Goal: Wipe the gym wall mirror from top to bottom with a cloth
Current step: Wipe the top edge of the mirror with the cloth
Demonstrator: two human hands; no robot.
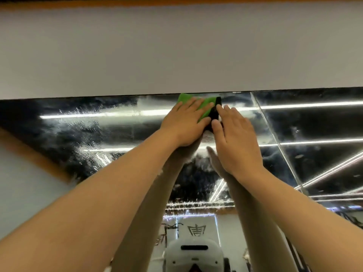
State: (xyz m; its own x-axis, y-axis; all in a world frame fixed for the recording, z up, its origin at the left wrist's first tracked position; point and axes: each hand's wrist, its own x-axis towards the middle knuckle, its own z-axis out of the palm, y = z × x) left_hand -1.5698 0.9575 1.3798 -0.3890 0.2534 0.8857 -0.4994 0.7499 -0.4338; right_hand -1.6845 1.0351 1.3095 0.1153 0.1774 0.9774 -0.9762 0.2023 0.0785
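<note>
At the top edge of the wall mirror (94, 134), your left hand (184, 122) presses flat on a green cloth (206, 106). Your right hand (233, 138), just beside it, touches its black band (216, 112). Both hands have straight fingers. Droplets and hazy smears streak the glass under a matte white wall (176, 55).

Left hand (186, 124) and right hand (233, 140) raised, flat.

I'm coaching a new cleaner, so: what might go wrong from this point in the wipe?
The left hand and right hand press the cloth flat on the wet mirror with arms stretched up; they may slip. The droplets left of the cloth could dry into streaks if skipped.
</note>
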